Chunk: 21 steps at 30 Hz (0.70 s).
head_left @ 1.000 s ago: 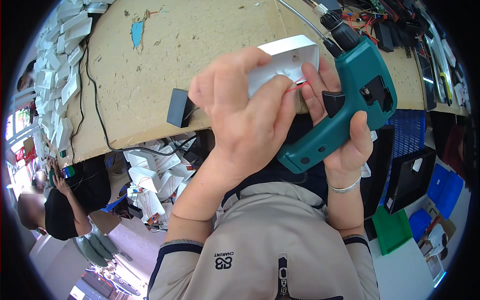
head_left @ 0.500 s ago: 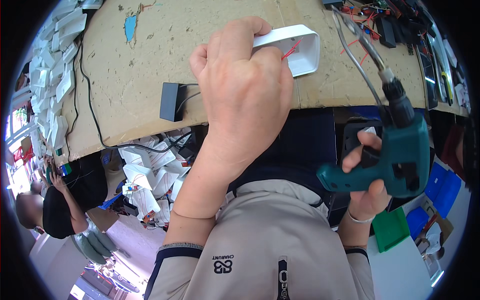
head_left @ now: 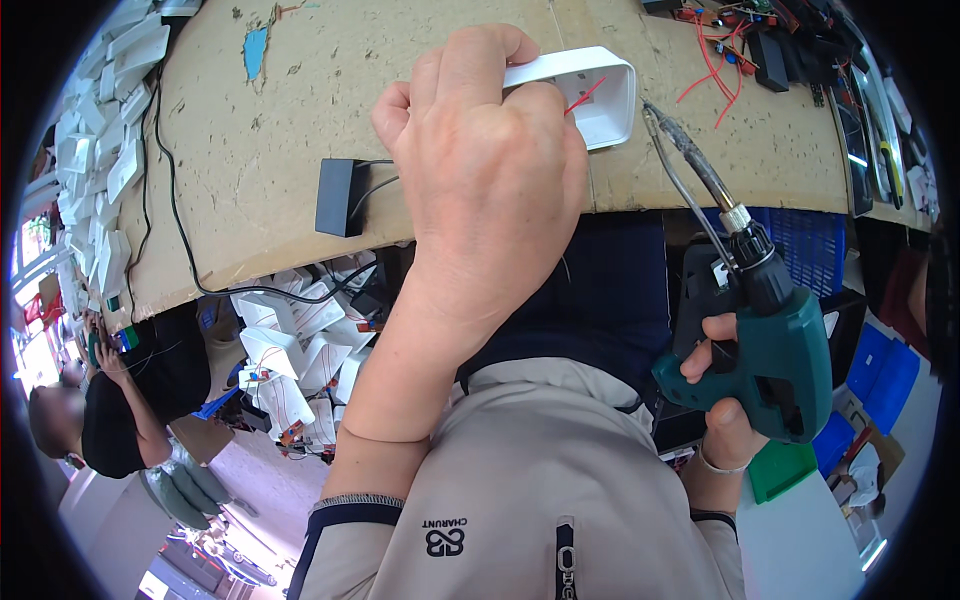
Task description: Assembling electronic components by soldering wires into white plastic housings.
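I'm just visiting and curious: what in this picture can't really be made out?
- White housing, head view: its near part is hidden by the left hand.
- Green soldering gun: the right hand covers its grip.
- Red wires and circuit boards: too small, bent at the rim.

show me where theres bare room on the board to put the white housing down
Free: the brown board between the blue patch and the left hand, above the black adapter. Crowded: the far right corner with the red wires, and the left edge stacked with white parts.

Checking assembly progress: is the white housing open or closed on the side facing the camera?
Open. The white housing, held by the left hand, shows a hollow interior with a red wire inside.
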### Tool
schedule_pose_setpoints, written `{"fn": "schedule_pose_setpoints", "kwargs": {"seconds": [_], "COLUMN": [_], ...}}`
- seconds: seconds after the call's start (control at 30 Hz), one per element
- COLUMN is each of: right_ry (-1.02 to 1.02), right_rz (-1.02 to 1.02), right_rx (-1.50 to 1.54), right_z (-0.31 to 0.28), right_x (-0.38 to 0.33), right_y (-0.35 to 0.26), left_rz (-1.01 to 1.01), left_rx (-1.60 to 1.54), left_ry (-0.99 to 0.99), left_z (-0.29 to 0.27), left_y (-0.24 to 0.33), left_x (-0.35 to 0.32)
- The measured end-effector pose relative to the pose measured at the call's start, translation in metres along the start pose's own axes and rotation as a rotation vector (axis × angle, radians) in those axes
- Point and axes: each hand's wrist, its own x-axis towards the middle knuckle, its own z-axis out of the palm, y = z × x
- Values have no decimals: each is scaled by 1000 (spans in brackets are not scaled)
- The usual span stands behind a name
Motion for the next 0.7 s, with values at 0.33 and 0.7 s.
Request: {"fn": "schedule_pose_setpoints", "kwargs": {"seconds": [0.33, 0.7], "right_ry": [-19, -116], "right_rz": [39, 87], "right_rx": [-80, 33], "right_z": [0, -5], "right_x": [-1, -2], "right_y": [-1, 6], "left_rz": [77, 121], "left_rx": [116, 179], "left_ry": [-62, -57], "left_z": [-13, -13], "left_y": [13, 16], "left_x": [6, 4]}}
